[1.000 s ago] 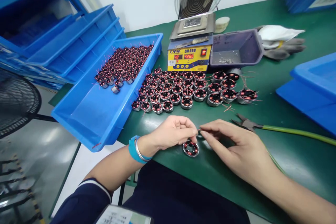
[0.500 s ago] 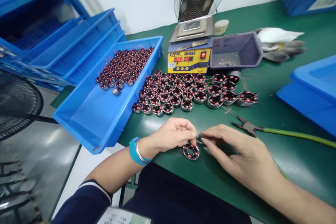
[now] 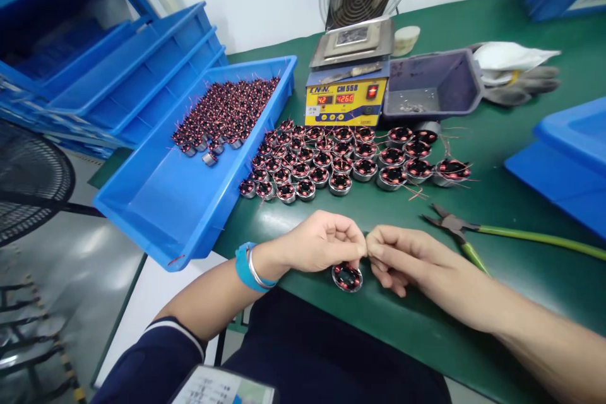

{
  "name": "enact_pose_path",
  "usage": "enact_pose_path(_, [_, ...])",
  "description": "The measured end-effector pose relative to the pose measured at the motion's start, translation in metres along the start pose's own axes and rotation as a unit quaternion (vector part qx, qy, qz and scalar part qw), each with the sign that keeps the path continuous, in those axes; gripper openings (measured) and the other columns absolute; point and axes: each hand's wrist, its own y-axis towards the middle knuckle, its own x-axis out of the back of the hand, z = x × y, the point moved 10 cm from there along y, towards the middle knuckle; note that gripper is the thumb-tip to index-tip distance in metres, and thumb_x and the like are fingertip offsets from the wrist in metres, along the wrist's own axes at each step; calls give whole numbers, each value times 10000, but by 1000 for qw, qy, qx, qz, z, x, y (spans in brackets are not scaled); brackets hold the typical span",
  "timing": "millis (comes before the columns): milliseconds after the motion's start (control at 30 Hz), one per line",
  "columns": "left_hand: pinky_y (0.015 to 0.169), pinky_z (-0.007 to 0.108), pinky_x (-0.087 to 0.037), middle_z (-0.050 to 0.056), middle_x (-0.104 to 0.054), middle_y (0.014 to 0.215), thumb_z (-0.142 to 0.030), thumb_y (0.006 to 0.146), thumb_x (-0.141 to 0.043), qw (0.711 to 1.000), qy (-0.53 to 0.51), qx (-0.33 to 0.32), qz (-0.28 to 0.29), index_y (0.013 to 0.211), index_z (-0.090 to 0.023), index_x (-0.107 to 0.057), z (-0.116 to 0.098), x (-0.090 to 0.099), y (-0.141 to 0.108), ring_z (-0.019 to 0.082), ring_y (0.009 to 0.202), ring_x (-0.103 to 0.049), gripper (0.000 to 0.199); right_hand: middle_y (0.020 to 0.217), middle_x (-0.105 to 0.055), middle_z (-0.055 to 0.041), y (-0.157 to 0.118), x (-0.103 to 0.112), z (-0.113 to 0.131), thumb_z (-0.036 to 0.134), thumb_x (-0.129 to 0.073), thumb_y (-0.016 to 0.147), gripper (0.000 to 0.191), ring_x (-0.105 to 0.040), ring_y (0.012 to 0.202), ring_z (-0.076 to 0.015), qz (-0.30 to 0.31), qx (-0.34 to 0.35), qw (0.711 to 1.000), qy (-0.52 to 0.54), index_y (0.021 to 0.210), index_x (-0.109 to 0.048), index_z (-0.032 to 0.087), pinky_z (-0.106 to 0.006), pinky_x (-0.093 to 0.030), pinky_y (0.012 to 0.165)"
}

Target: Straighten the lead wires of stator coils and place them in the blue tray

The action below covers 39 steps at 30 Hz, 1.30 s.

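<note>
A small round motor coil ring with a silver metal rim, black inner parts and reddish copper windings point(image 3: 341, 278) sits at the near edge of the green tabletop point(image 3: 521, 271), just below the joined fingertips of both hands. The left hand point(image 3: 326, 243) is half curled, its thumb and index finger pressed together at the tips, with a fingertip at the ring's upper edge; whether that finger grips the ring or only rests against it cannot be told. The right hand point(image 3: 402, 259) likewise has thumb and index finger pressed together, meeting the left fingertips, its other fingers loosely bent beneath. Anything pinched between them is hidden or too fine to make out. A turquoise band point(image 3: 245, 268) and a silver bangle point(image 3: 254, 270) circle the left wrist.

Beyond the hands, similar coil rings with loose copper wires point(image 3: 341, 167) stand in close rows. Cutting pliers with dark metal jaws and green handles point(image 3: 453, 223) lie beside the right hand, their jaws parted. To the left, a long blue plastic tray point(image 3: 189, 192) holds a dense heap of such rings at its far end. Behind the rows stand a yellow-and-blue box with red digits point(image 3: 343, 104) and a dusky purple plastic bin point(image 3: 457, 82).
</note>
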Motion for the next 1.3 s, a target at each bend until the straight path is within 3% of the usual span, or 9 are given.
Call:
enact_pose_path(133, [516,194,-410,-22,-621,553,-218,695,-771,1000,-1,1,5,691,-142,-627,3,1,-1,72,489,-510,163,689,-660,-42,-3,14,14,560,-495,997,424,-602,567,-142,-43,67,995,-66,808,-610,199,-252,-494,525])
enact_pose_path(300, [542,195,-425,-14,-621,552,-177,703,-751,1000,-9,2,2,681,-139,-619,5,4,0,77,510,-526,138,943,-747,-80,-37,8,58,184,-487,1018,181,-680,779,-184,-154,343,823,-426,1053,-665,190,-304,-499,664])
enact_pose_path(400, [547,196,-435,-24,-610,545,-165,702,-738,1000,-8,8,-8,672,-141,-619,5,4,-1,74,504,-521,124,950,-751,-90,-43,-1,59,145,-408,1030,263,-665,782,-197,-153,378,783,-470,1092,-661,187,-326,-464,658])
enact_pose_path(633, [544,190,-442,-26,-615,565,-138,725,-713,1000,11,6,2,702,-133,-622,2,0,-3,75,508,-536,94,564,-594,-15,-2,-1,1,559,-400,1034,481,-559,481,-124,-12,5,1000,-9,713,-488,212,-237,-453,479])
enact_pose_path(700, [538,187,-438,-24,-614,565,-149,733,-703,1000,14,7,5,708,-132,-624,3,-1,-4,75,508,-538,84,538,-578,-8,-3,-12,-9,640,-409,1003,520,-548,455,-126,36,-57,996,63,715,-486,214,-241,-449,458])
enact_pose_path(800, [540,191,-442,-22,-614,563,-148,714,-693,1000,14,4,9,692,-134,-620,4,0,-3,74,505,-528,77,669,-665,-42,-9,11,12,548,-512,993,401,-619,568,-150,-55,74,991,-102,828,-629,201,-270,-497,546])
enact_pose_path(1000, [558,202,-453,-26,-605,555,-155,692,-687,1000,13,4,4,673,-138,-615,3,1,-3,77,516,-526,77,887,-751,-90,-36,6,46,268,-353,1048,367,-656,716,-204,-135,321,848,-400,1001,-714,233,-334,-471,630])
enact_pose_path(1167, [532,189,-438,-35,-598,560,-156,694,-691,1000,12,1,-4,678,-142,-615,1,0,-4,70,504,-523,80,598,-610,-40,-6,9,16,553,-367,1036,508,-551,519,-145,-59,82,986,-131,707,-546,210,-274,-456,513])
enact_pose_path(1300, [545,190,-454,-26,-608,566,-127,692,-692,1000,13,1,3,690,-133,-624,1,-1,-4,71,510,-531,69,539,-559,-7,-3,2,7,626,-414,1001,518,-526,471,-131,-16,11,1000,-21,701,-516,216,-261,-443,468])
